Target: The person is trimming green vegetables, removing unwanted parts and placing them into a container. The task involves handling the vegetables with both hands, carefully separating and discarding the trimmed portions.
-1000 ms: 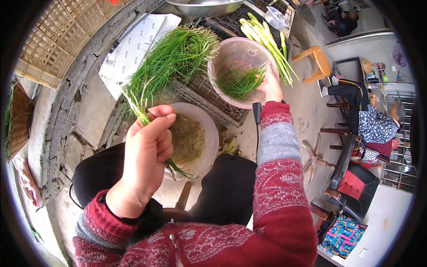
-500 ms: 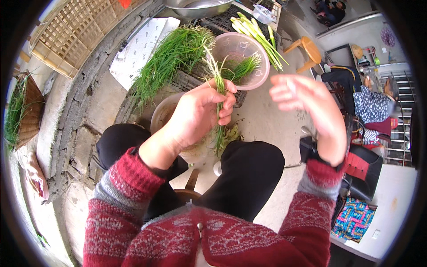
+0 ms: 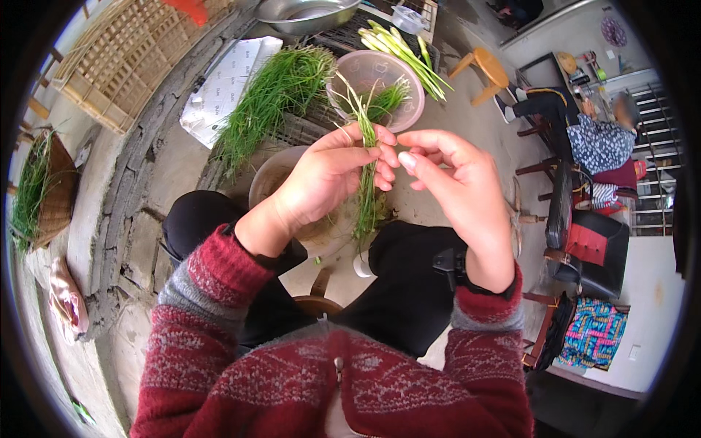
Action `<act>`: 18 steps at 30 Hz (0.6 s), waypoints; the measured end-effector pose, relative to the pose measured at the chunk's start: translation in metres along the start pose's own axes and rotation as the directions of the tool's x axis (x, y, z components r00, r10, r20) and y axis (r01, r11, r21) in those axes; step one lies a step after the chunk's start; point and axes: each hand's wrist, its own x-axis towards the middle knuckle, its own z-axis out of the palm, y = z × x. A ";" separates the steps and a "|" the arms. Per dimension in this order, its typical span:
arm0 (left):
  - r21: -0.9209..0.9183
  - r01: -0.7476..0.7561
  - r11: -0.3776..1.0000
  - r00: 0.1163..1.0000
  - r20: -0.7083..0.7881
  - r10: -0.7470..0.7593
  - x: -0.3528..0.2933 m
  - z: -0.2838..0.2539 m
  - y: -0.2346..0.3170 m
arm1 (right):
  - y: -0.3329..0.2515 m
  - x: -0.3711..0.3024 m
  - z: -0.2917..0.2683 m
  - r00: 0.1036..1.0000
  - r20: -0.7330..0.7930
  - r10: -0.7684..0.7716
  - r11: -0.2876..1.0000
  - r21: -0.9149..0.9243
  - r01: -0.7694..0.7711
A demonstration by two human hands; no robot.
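In front of my body, my left hand (image 3: 328, 171) is closed around a small bunch of thin green chives (image 3: 366, 191). Their pale root ends stick up above the fingers and the green tops hang down. My right hand (image 3: 458, 179) is just right of the bunch, its thumb and forefinger drawn together. Anything in that pinch is too small to make out. Beyond the hands is a pink plastic basin (image 3: 419, 106) with more chives (image 3: 388, 101) in it. A large pile of loose chives (image 3: 277, 91) lies to its left.
A wide tub (image 3: 264, 175) sits under my left hand. Long pale-green stalks (image 3: 409, 60) and a metal bowl (image 3: 303, 20) are at the back. A wooden stool (image 3: 480, 71) stands far right, where another person (image 3: 599, 142) sits. A woven basket (image 3: 55, 193) is at left.
My right hand has come in leftward and down from out at the right to beside the bunch, its fingers now drawn together. My left hand still grips the chives.
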 end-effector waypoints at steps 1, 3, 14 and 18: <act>0.009 -0.001 1.000 1.000 0.004 0.001 -0.003 -0.001 0.002 | 0.007 0.006 0.007 0.999 -0.030 -0.033 0.999 -0.017 0.033; 0.055 0.001 0.998 0.999 -0.034 0.001 -0.006 -0.002 0.000 | 0.021 0.016 0.020 0.984 -0.093 -0.150 0.986 -0.092 0.142; 0.176 0.085 0.981 0.975 -0.217 -0.046 -0.005 -0.014 -0.001 | 0.076 0.045 0.036 0.950 -0.159 -0.267 0.964 -0.025 0.266; 0.023 0.045 0.999 0.970 -0.238 -0.038 0.002 -0.018 -0.002 | 0.087 0.057 0.026 0.970 -0.129 -0.206 0.974 0.064 0.216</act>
